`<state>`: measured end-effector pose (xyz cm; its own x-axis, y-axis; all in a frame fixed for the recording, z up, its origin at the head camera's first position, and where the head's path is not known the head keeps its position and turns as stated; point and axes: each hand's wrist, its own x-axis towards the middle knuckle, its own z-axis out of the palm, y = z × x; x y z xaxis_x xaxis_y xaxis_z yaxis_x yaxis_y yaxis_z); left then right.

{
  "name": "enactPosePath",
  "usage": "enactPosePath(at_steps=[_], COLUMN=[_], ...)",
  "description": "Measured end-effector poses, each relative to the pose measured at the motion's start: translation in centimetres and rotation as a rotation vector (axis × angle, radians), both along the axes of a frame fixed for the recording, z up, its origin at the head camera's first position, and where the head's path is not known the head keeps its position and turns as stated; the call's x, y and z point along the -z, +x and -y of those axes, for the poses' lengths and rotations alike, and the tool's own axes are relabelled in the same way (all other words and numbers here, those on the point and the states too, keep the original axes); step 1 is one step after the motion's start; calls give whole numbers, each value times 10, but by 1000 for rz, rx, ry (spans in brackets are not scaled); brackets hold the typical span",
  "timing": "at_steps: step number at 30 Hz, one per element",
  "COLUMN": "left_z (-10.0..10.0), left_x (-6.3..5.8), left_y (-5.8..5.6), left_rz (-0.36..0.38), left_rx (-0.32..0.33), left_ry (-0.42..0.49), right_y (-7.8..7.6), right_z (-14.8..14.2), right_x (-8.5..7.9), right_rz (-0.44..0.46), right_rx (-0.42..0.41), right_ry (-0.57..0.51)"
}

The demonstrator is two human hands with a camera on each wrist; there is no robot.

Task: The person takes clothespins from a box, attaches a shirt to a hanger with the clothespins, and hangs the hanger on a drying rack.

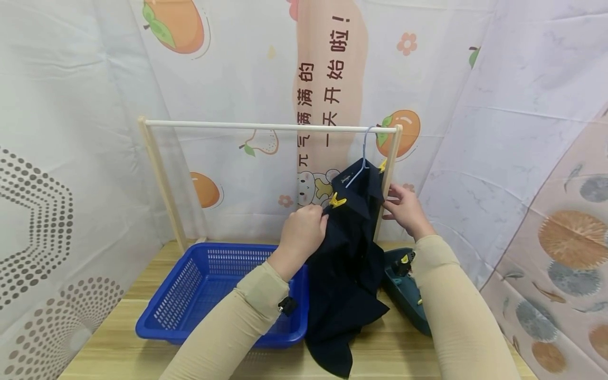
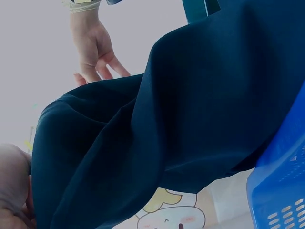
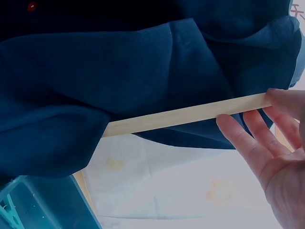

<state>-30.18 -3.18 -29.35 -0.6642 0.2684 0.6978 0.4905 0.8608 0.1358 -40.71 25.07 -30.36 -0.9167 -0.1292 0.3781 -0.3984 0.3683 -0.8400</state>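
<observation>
A dark navy shirt (image 1: 339, 274) with a collar hangs on a pale blue hanger (image 1: 364, 150), hooked near the right end of the rack's white rod (image 1: 266, 126). Yellow clips sit at its two shoulders; the near one (image 1: 338, 200) is just above my left hand (image 1: 304, 232), which grips the shirt's shoulder edge. My right hand (image 1: 406, 209) is at the rack's right wooden post (image 1: 390, 169). In the right wrist view its fingers (image 3: 245, 143) are extended, fingertips right at the post, with shirt cloth behind it. The shirt's lower part drapes down to the table.
A blue slotted basket (image 1: 190, 295) stands on the wooden table (image 1: 119, 332) at the left, beside the shirt. At the right, partly behind my right forearm, is a dark green tray (image 1: 408, 295) with small clips in it. Printed curtains (image 1: 237, 63) surround the table.
</observation>
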Motion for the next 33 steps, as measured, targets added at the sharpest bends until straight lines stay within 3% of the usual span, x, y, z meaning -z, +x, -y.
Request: enactPosePath(at_steps=[19,26,33], left_z=[6,12,26], left_x=[0,-3,-7], left_y=[1,7,13], left_rz=[23,-19,-98], left_rx=[-45,-44,4], left_ry=[-6,-26,3], right_y=[0,8,19], right_z=[-9,-19,-25], right_x=[3,0,-8], right_rz=[16,18,-16], right_rx=[21,35,46], right_ry=[54,124,194])
